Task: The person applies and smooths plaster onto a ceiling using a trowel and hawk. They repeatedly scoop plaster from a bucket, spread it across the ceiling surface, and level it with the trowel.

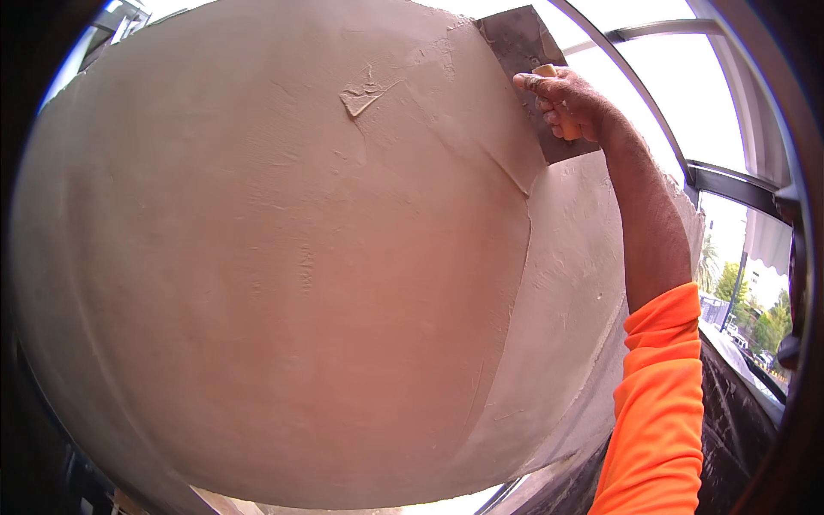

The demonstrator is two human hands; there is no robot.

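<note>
My right hand [568, 103] is closed around the wooden handle of a plastering trowel [519, 39], up at the top right. The trowel's dark rectangular blade lies against the upper right edge of a wall [300, 257] coated in wet, pinkish-grey plaster. Left of the blade, a small raised ridge of plaster [360, 99] stands out from the smoother coat. Below the blade, a long seam runs down the plaster, with a paler strip on its right. My left hand is out of view.
Dark metal framing [742, 184] stands at the right, with bright sky behind it. Trees [772, 322] and vehicles show outside, lower right. A black sheet [734, 429] hangs beside my orange sleeve [657, 403]. Pale gaps show under the wall's lower edge.
</note>
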